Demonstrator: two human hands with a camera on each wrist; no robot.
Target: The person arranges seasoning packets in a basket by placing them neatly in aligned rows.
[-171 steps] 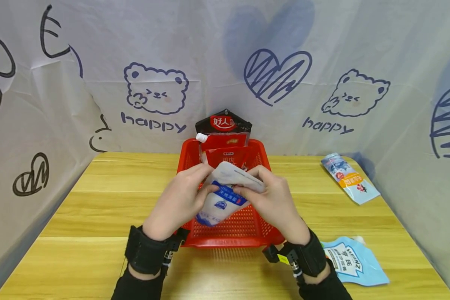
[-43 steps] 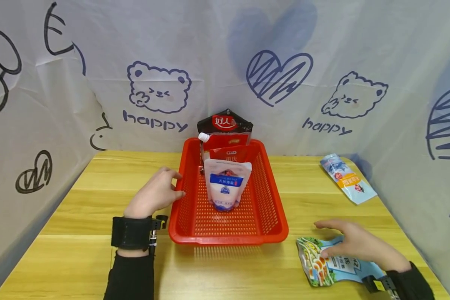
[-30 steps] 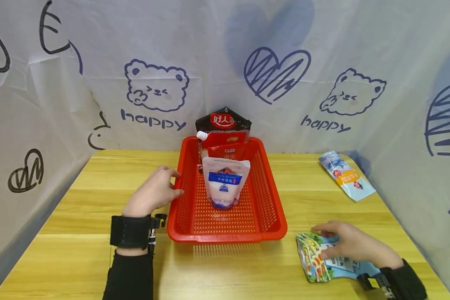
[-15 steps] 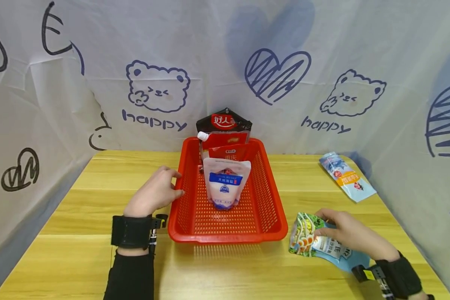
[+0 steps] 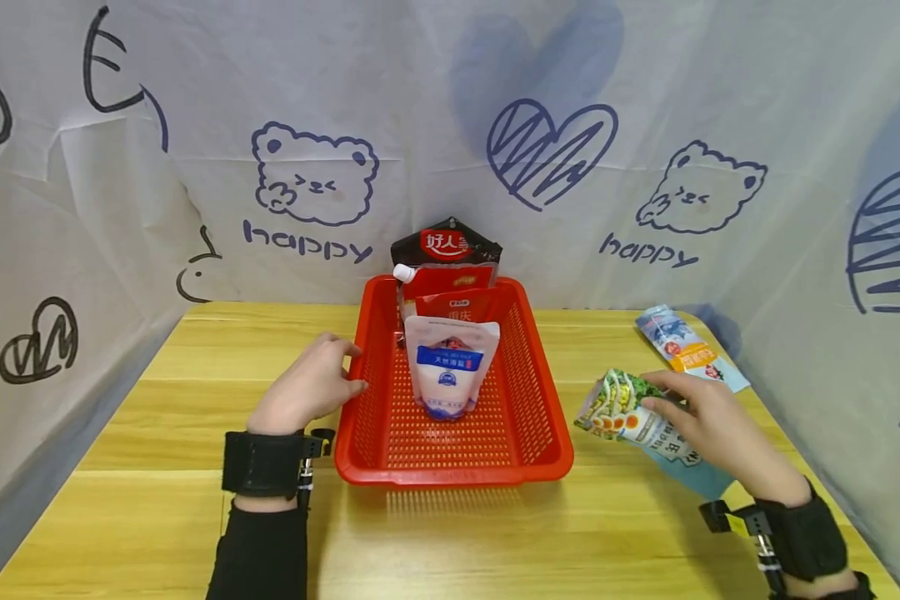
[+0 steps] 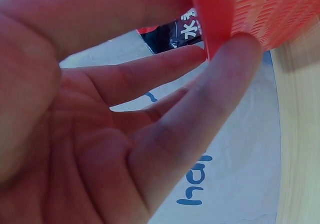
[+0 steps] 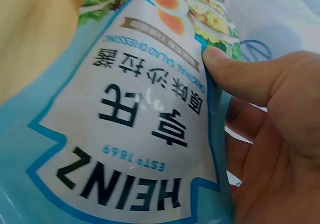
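My left hand (image 5: pixel 307 383) pinches the left rim of the red plastic basket (image 5: pixel 450 477); its thumb and fingertips meet that rim in the left wrist view. At the right, my right hand (image 5: pixel 727 425) grips a light-blue Heinz salad dressing pouch (image 5: pixel 682 468) by one side edge, thumb on the label. The pouch (image 7: pixel 145 98) is tilted, its picture end toward the basket, and appears raised off the table. Inside the basket a white and blue sea salt pouch (image 5: pixel 447 379) stands upright, in front of a red pouch (image 5: pixel 461 306) and a red pouch with a white spout cap (image 5: pixel 403 273).
A black-topped pouch (image 5: pixel 444 243) rises at the basket's back. A blue, white and orange packet (image 5: pixel 690 354) lies at the table's right rear, partly behind the right hand. White cloth (image 5: pixel 435 100) with drawings encloses the wooden table (image 5: pixel 180 467).
The salt pouch, earlier in both hands, now stands in the basket. My left hand went to the rim. My right hand took the salad dressing pouch and brought it up and away from the front edge.
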